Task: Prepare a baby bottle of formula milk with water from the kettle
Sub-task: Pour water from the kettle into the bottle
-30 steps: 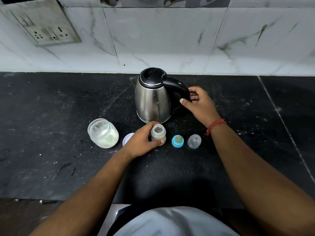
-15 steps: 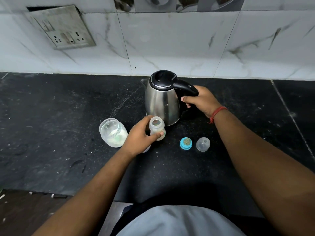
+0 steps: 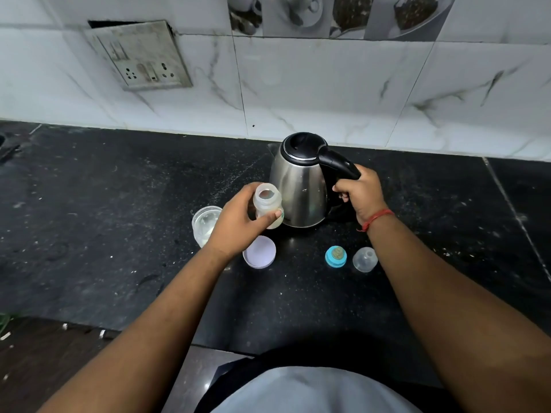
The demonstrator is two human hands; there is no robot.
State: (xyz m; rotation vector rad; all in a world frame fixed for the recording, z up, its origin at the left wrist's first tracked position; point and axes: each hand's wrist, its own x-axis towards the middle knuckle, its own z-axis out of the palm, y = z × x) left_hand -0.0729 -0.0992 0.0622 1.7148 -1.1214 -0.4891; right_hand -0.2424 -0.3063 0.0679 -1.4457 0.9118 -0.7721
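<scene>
Speckled black counter [image 3: 119,222], steel kettle [image 3: 298,189]

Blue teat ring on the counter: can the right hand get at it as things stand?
Probably not right away. The right hand grips the kettle handle, so it is occupied. The blue teat ring itself lies uncovered beside the clear cap, just inside that forearm.

Both bare forearms are reaching forward from the bottom of the view. The left hand [image 3: 235,219] is curling round the open baby bottle [image 3: 267,205], thumb across its near side, holding it upright. The right hand [image 3: 362,193] is wrapping its fingers round the black kettle handle [image 3: 338,162], knuckles up, a red thread band [image 3: 376,219] circling its wrist.
</scene>
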